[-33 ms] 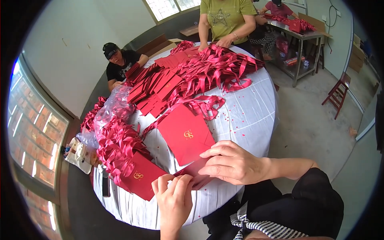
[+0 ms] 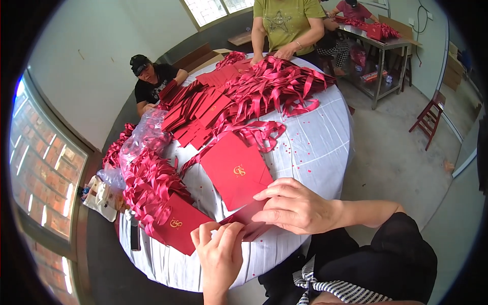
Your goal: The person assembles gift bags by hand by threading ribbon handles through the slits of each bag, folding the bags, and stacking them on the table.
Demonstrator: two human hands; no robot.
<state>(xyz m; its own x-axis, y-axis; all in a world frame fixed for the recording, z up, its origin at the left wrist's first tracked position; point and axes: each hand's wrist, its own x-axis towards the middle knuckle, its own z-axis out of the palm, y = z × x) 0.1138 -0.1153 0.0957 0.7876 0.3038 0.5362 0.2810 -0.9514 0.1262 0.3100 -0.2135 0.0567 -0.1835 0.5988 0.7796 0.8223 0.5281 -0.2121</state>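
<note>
A red paper gift bag [image 2: 249, 212] is held low over the near edge of the table, between my two hands. My left hand [image 2: 219, 251] pinches its left end with curled fingers; a bit of something white shows between them. On its right end, my right hand [image 2: 300, 208] is closed with bent fingers, thumb hidden. Just beyond lies a pile of flat red gift bags [image 2: 223, 168] with a gold emblem. Left of my left hand, another red bag [image 2: 178, 223] with the same emblem lies against a heap of red ribbon handles [image 2: 147, 185].
The round table has a white cloth [image 2: 325, 137] with small red paper dots. A big heap of ribboned bags [image 2: 279, 84] covers its far side, beside a person in green [image 2: 290, 25]. Another person [image 2: 155, 84] sits far left. A dark phone [image 2: 134, 238] lies at the left edge.
</note>
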